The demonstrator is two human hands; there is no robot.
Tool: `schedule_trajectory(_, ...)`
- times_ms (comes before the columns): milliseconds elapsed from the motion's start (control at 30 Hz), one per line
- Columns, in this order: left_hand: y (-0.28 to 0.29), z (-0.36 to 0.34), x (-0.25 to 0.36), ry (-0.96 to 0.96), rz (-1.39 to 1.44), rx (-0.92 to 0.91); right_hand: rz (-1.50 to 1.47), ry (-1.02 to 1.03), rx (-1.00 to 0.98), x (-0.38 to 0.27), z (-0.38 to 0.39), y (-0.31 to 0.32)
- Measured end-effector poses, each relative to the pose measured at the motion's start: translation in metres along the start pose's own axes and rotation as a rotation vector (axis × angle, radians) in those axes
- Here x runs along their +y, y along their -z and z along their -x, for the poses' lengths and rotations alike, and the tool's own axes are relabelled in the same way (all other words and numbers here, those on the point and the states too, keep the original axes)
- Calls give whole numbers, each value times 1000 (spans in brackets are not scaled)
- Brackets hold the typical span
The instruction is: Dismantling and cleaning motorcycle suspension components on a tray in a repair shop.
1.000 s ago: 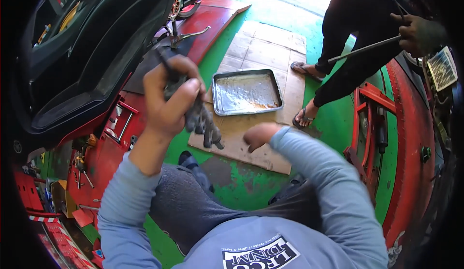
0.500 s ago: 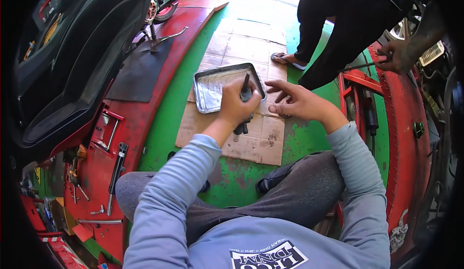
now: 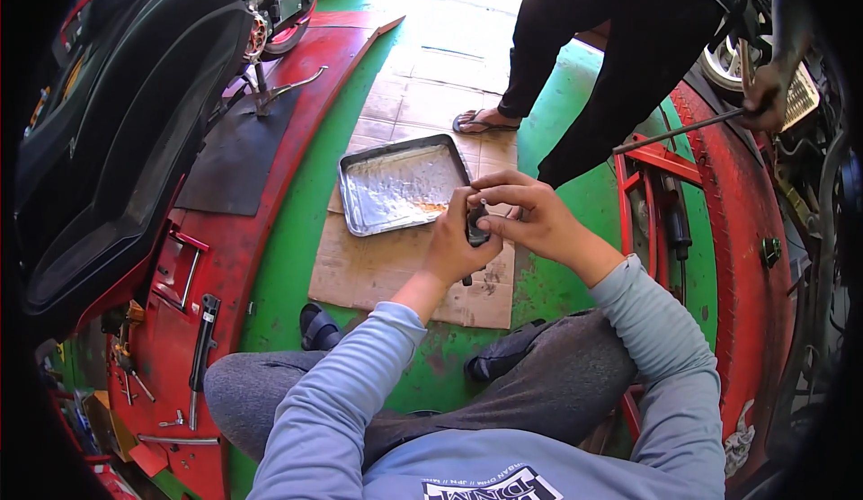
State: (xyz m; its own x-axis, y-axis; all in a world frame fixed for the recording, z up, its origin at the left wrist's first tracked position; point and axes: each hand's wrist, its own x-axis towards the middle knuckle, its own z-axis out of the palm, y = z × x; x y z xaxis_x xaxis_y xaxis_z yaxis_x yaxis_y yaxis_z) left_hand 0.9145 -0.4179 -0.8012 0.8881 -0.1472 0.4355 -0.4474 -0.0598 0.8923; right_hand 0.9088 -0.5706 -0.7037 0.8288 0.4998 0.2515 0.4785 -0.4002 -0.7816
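My left hand [image 3: 457,241] is closed around a small dark part [image 3: 477,223] in front of my chest, its lower end showing below my fingers. My right hand [image 3: 546,224] pinches at the upper end of the same part with thumb and fingers, partly hiding it. Just beyond my hands, a shallow metal tray [image 3: 357,218] with orange-brown residue inside lies on flattened cardboard [image 3: 395,277] on the green floor.
A black scooter [image 3: 135,140] stands left on a red ramp [image 3: 288,154] holding tools [image 3: 202,338]. At right, a co-worker's legs [image 3: 620,77] and hand [image 3: 764,95] with a long metal rod [image 3: 674,131] are beside a red frame [image 3: 688,167] and another red ramp [image 3: 755,338].
My left hand moved rightward and lower with the part; my right hand rose and closed onto it. The co-worker's hand lowered slightly, and the view shifted.
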Motion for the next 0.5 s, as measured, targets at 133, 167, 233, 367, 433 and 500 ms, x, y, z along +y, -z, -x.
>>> schedule_trajectory(133,-7,5,-5,-14,71,61,-88,-45,-19,19,-6,0)
schedule_trajectory(167,-7,6,-7,-15,74,63,-84,-46,-21,22,-6,0)
schedule_trajectory(233,-3,8,-14,57,75,-17,-122,-114,-53,25,-5,-1)
schedule_trajectory(367,-4,10,-11,85,80,-22,-22,-107,-97,12,-3,-1)
schedule_trajectory(433,-4,6,-10,78,88,-1,44,-86,-114,8,-5,1)
schedule_trajectory(500,-1,4,-3,86,34,-23,-3,-35,-51,9,-4,0)
